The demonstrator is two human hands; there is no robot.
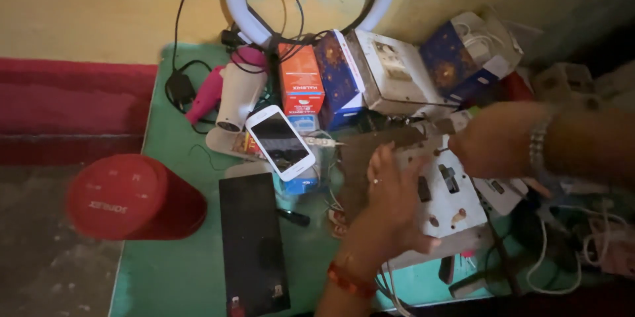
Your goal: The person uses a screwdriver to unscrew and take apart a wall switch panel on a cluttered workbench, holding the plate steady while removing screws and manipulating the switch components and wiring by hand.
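Note:
My left hand (390, 201), with a ring on one finger and a red thread at the wrist, grips the near-left edge of a white electrical switchboard plate (448, 201) that has socket holes and dark switch slots. My right hand (493, 142), wearing a metal bracelet, rests on the plate's far right corner; whether it holds a tool is hidden by blur. The plate lies tilted over a brown board (367, 155) on the green table (178, 251).
A white smartphone (280, 142) lies left of the plate, a black flat box (254, 244) nearer me. A red cylinder (129, 197) overhangs the table's left edge. Behind stand a hair dryer (238, 92), orange box (301, 79), blue boxes (337, 76), a ring light (241, 0). Tangled white cables (562, 251) at right.

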